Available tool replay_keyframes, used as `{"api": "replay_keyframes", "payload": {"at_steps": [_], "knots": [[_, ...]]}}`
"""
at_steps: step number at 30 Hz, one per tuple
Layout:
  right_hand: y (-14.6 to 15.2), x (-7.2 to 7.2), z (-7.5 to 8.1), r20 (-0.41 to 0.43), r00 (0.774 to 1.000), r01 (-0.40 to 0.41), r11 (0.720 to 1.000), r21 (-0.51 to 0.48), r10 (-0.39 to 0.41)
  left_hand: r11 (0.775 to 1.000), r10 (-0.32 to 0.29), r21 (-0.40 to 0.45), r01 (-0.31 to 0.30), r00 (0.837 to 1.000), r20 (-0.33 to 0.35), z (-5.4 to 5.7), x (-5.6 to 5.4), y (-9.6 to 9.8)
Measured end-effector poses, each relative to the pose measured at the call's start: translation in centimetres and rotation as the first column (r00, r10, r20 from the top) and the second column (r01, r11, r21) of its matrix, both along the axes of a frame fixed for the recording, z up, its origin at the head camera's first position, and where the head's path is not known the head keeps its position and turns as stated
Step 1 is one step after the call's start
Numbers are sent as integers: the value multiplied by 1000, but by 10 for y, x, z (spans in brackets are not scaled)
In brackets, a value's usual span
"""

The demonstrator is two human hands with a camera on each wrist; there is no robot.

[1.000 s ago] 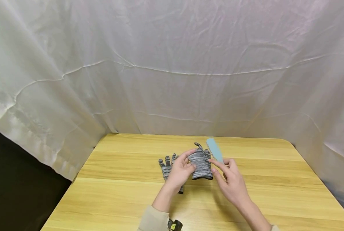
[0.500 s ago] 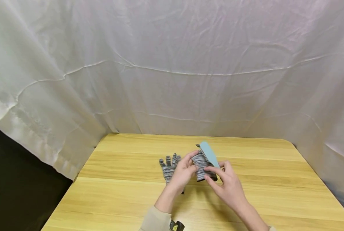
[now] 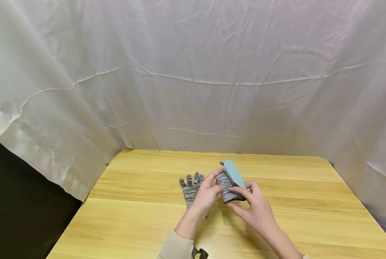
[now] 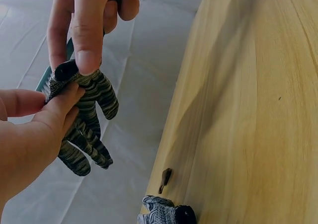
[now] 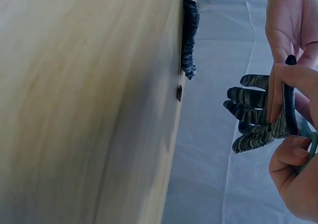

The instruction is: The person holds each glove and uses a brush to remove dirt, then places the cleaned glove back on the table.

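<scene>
My left hand point(image 3: 207, 194) pinches a knitted glove point(image 3: 224, 185) between thumb and fingers. My right hand point(image 3: 259, 210) is curled round a pale blue brush point(image 3: 233, 172), its thumb and forefinger at the glove's black-edged cuff. So the glove sits between my two hands, raised off the wooden table point(image 3: 131, 223). Its knit is streaked in fine bands of grey, white and black, the palm creased where I hold it. In both wrist views its striped fingers spread loosely beyond my fingertips, slightly bent. The brush slants across its right-hand side, bristles toward the knit; I can't tell whether they touch. A second, matching glove point(image 3: 190, 192) lies on the table, its fingers fanned, partly hidden behind my left hand.
</scene>
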State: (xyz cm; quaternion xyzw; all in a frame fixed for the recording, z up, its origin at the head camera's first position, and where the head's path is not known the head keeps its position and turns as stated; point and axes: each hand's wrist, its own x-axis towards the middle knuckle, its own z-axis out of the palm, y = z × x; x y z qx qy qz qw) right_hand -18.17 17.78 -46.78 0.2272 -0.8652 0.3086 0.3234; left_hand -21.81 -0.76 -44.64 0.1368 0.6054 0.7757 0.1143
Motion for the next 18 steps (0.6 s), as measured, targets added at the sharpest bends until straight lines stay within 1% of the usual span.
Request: {"api": "replay_keyframes", "payload": {"at_steps": [4,6,11,18], "knots": [[0,0,0,-9,1000,8,1000,0,-8,998,-15,56,14,1000,12,-1,0,3],[1,-1,0,-10,1000,12,1000,-2,-12,997,-17,70,16,1000,14,-2,0,4],[2,-2,-1,-6,1000,10,1000,-7,-10,998,-14,68,14,1000,7,-3,0,5],[3,-2,-1,-45,999,-10,1000,-9,10,999,-9,48,9,1000,2,-4,0,6]]}}
